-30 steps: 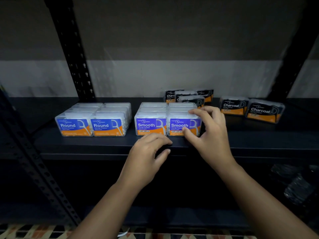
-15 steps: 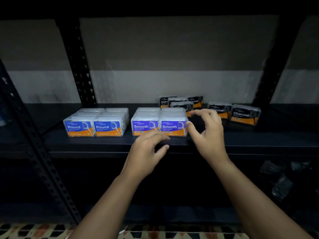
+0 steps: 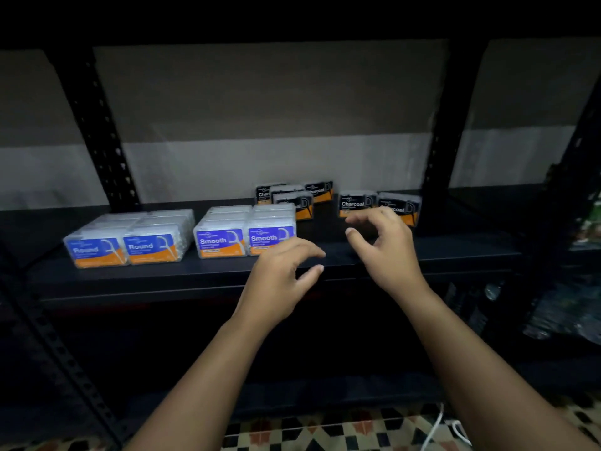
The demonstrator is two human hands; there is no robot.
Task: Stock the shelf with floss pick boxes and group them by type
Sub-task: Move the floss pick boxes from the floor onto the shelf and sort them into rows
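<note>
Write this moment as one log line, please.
left hand: open, empty | right hand: open, near Charcoal boxes | Round, Smooth: grouped | Charcoal: scattered

gap: bare shelf [image 3: 328, 227] between Smooth boxes [image 3: 247, 236] and Charcoal pair [image 3: 379, 203] | behind: Charcoal cluster [image 3: 292, 198]

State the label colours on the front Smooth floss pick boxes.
Purple upper panel with white lettering over an orange lower band on the Smooth boxes, seen in the head view.

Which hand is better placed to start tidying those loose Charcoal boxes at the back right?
The right hand, probably. It hovers empty just in front of the two Charcoal boxes. The left hand sits lower, by the Smooth boxes.
</note>
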